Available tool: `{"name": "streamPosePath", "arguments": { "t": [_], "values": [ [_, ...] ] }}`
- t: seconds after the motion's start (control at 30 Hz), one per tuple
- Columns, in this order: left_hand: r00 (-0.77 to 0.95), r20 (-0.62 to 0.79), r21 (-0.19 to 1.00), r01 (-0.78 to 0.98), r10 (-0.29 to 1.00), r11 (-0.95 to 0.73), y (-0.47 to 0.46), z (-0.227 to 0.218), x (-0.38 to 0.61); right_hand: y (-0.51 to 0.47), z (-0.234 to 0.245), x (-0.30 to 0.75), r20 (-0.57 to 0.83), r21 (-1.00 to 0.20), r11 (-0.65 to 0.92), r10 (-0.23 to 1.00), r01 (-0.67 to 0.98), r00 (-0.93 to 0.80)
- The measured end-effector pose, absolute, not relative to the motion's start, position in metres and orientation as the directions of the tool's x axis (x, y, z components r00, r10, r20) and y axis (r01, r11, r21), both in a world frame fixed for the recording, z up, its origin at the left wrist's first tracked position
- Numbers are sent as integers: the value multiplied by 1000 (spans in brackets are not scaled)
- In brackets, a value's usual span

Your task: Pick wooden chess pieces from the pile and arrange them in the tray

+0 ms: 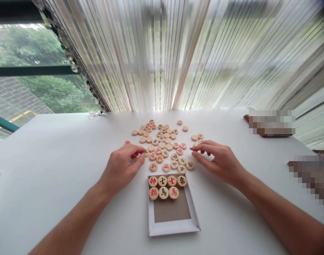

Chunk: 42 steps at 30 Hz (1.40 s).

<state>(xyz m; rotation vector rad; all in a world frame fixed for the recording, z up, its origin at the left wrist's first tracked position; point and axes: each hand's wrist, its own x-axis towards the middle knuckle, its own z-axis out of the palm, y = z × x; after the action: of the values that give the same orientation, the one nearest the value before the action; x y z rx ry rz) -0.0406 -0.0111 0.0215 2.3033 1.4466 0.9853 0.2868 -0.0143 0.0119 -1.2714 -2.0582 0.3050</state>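
Several round wooden chess discs [164,145] with red or black characters lie scattered on a white table [58,159]. A shallow cardboard box [174,228] stands in front of them, with several discs [167,181] lined up in two rows at its far end. My left hand [121,164] rests at the left edge of the pile, its fingers pinched on a red-marked disc [134,156]. My right hand [217,159] lies at the right edge of the pile, fingers stretched out towards the discs and holding nothing.
A striped sheer curtain [191,53] hangs behind the table. A window [31,71] with trees outside is at the left. Two blurred-out patches lie at the table's right side.
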Motion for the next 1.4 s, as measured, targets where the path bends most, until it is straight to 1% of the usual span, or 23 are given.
{"name": "streamPosePath", "arguments": {
  "t": [0.13,0.4,0.5,0.7,1.1,1.27,1.4],
  "values": [
    [274,442,530,688,854,-495,-10,21,-40,-5,21,276,406,-537,431,886,725,-226],
    [285,490,509,674,824,-535,-11,21,-40,41,36,236,331,-486,428,897,763,-293],
    [282,484,516,673,829,-530,-11,21,-40,62,35,220,320,-472,431,897,769,-306],
    [287,486,521,664,826,-537,-10,21,-40,92,32,209,283,-482,363,926,797,-250],
    [300,452,561,636,840,-529,-16,24,-36,111,34,193,201,-472,354,935,807,-293],
    [313,462,560,622,830,-547,-16,24,-36,110,29,192,212,-469,356,934,808,-289],
    [306,471,563,618,827,-549,-15,24,-36,98,31,192,275,-487,403,913,775,-302]
  ]
}}
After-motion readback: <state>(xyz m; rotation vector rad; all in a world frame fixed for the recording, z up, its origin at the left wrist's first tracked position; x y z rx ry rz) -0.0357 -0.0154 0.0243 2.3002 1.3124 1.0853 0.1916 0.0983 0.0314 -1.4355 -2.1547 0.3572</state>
